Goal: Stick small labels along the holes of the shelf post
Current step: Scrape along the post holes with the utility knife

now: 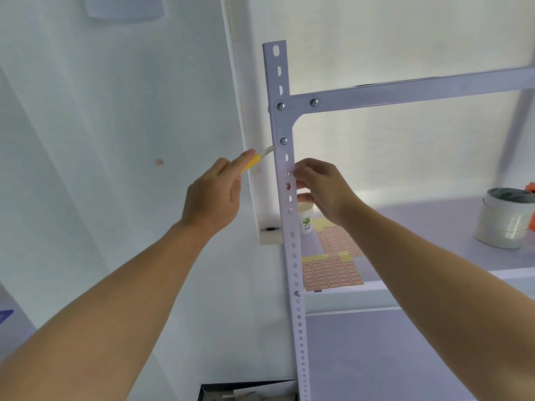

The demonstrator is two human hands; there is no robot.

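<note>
A white perforated shelf post (293, 241) rises through the middle of the view. My left hand (215, 195) grips a yellow-handled craft knife (256, 160) whose tip nearly reaches the post's left edge below a screw. My right hand (321, 189) is at the post's right edge, its fingertips pinching or pressing a small red-bordered label (289, 172) beside a hole; the fingers partly hide it. Two sheets of small labels (331, 273) lie on the shelf board (434, 227) behind the post.
A paper cup (306, 218) stands on the shelf next to the post. Rolls of white tape (505, 224) sit at the right, with something orange behind them. One stray label (159, 162) is stuck on the wall at the left. A dark box (249, 392) shows at the bottom.
</note>
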